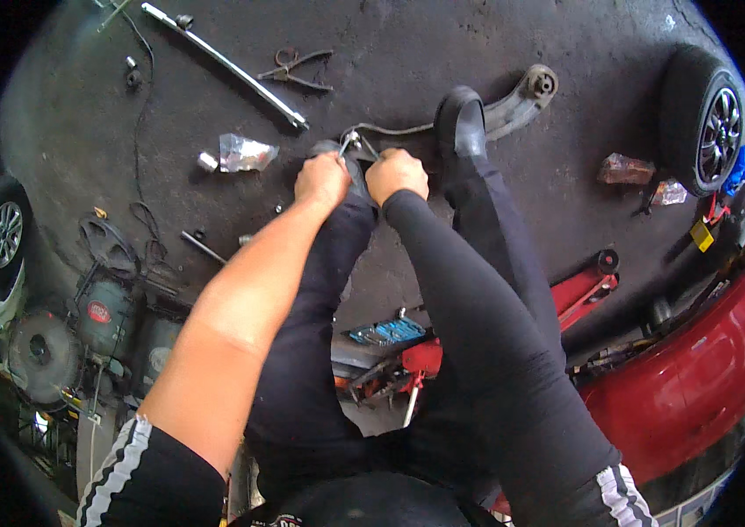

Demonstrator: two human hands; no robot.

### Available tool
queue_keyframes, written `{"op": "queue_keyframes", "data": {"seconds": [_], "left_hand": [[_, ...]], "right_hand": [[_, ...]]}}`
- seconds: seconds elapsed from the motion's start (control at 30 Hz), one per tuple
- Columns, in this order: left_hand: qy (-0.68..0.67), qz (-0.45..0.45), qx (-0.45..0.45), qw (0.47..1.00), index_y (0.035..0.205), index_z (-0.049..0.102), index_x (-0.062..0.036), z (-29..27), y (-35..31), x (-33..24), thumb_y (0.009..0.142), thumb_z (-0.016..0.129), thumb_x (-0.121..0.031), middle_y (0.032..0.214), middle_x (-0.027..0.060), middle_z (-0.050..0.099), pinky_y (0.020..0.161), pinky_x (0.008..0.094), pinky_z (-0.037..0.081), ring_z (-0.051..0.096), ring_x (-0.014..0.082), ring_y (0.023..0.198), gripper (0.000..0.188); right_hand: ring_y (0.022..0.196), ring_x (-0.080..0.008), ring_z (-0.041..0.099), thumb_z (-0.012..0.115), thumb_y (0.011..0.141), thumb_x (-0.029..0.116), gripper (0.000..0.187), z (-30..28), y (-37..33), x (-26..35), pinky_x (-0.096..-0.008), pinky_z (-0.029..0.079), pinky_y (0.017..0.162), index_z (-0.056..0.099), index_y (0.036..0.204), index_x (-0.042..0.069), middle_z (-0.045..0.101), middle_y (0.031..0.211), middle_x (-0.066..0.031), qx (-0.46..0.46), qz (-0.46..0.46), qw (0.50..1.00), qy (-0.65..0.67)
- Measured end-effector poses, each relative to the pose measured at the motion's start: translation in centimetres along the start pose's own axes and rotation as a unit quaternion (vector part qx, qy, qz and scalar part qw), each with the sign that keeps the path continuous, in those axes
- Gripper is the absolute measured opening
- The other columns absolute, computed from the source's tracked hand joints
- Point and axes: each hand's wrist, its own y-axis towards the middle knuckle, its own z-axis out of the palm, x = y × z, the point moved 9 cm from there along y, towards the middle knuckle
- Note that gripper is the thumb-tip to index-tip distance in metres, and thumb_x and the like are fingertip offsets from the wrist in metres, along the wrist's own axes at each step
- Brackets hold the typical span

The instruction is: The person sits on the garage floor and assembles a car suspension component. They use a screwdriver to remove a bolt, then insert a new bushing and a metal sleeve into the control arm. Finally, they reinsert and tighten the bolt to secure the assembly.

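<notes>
My left hand (pixel 323 181) is closed in a fist around a slim, shiny metal tool (pixel 343 147), probably a wrench. Close beside it, my right hand (pixel 398 176), its sleeve reaching the wrist, is closed around a thin dark metal tool (pixel 370 148). The two tools slant together at a small bright metal fitting (pixel 353 138). A long, worn metal suspension arm (pixel 513 111), with a round bushing at its far end, lies on the floor under my shoes. My right shoe (pixel 460 123) rests on it. My hands hide most of both tool handles.
Beyond my hands lie a long chrome bar (pixel 223 66) and pliers (pixel 298 72). A plastic packet (pixel 246 154) sits to the left. On the right are a loose wheel (pixel 710 123), a red jack (pixel 581 294) and a red car panel (pixel 680 391). A dark machine (pixel 109 312) stands at lower left.
</notes>
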Motion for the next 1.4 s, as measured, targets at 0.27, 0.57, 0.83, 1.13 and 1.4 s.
{"op": "queue_keyframes", "data": {"seconds": [0.27, 0.57, 0.83, 1.13, 1.4], "left_hand": [[-0.033, 0.005, -0.002, 0.999, 0.141, 0.078, -0.0194, -1.1, -0.7, 4.1, 0.113, 0.057, -0.038, 0.134, 0.0238, 0.079, 0.111, 0.0573, 0.058, 0.074, 0.0469, 0.127, 0.04], [-0.009, 0.006, 0.016, 1.0, 0.141, 0.078, -0.0146, 0.6, 0.2, 4.0, 0.113, 0.056, -0.037, 0.143, 0.0241, 0.076, 0.116, 0.0559, 0.056, 0.071, 0.0453, 0.135, 0.042], [0.077, 0.032, 0.084, 0.993, 0.127, 0.081, 0.0018, 1.9, 3.7, 3.6, 0.107, 0.057, -0.029, 0.132, 0.0281, 0.078, 0.107, 0.0517, 0.061, 0.077, 0.0417, 0.12, 0.043], [0.185, 0.249, -0.074, 0.948, 0.12, 0.08, 0.001, 1.7, 1.9, 3.8, 0.114, 0.053, -0.028, 0.122, 0.0272, 0.08, 0.107, 0.0571, 0.059, 0.076, 0.0496, 0.118, 0.04], [0.085, 0.32, -0.086, 0.94, 0.14, 0.073, -0.002, 0.8, 1.2, 8.0, 0.116, 0.058, -0.034, 0.123, 0.0256, 0.08, 0.103, 0.0513, 0.057, 0.076, 0.0432, 0.119, 0.043]], "right_hand": [[0.124, -0.0418, 0.078, 0.066, 0.101, 0.027, 0.035, 0.4, 0.3, -1.0, -0.0497, 0.061, 0.109, 0.086, 0.128, 0.017, 0.081, 0.131, -0.0218, -0.026, -0.045, 0.999, -0.003], [0.129, -0.04, 0.076, 0.067, 0.103, 0.039, 0.037, 0.1, 3.4, -3.5, -0.0481, 0.059, 0.114, 0.085, 0.132, 0.026, 0.08, 0.137, -0.017, -0.035, -0.09, 0.994, -0.056], [0.118, -0.0419, 0.078, 0.066, 0.105, 0.044, 0.041, 1.2, 4.3, -5.4, -0.0494, 0.06, 0.108, 0.083, 0.137, 0.025, 0.082, 0.124, -0.0204, -0.047, -0.16, 0.984, -0.068], [0.102, -0.047, 0.079, 0.065, 0.11, 0.033, 0.035, 5.4, 2.1, -9.0, -0.0591, 0.063, 0.092, 0.075, 0.14, 0.019, 0.082, 0.11, -0.0234, -0.169, -0.332, 0.927, -0.041], [0.091, -0.0428, 0.078, 0.069, 0.107, 0.025, 0.039, 8.5, 4.1, -15.6, -0.056, 0.064, 0.082, 0.073, 0.146, 0.016, 0.078, 0.098, -0.021, -0.128, -0.487, 0.864, -0.031]]}}
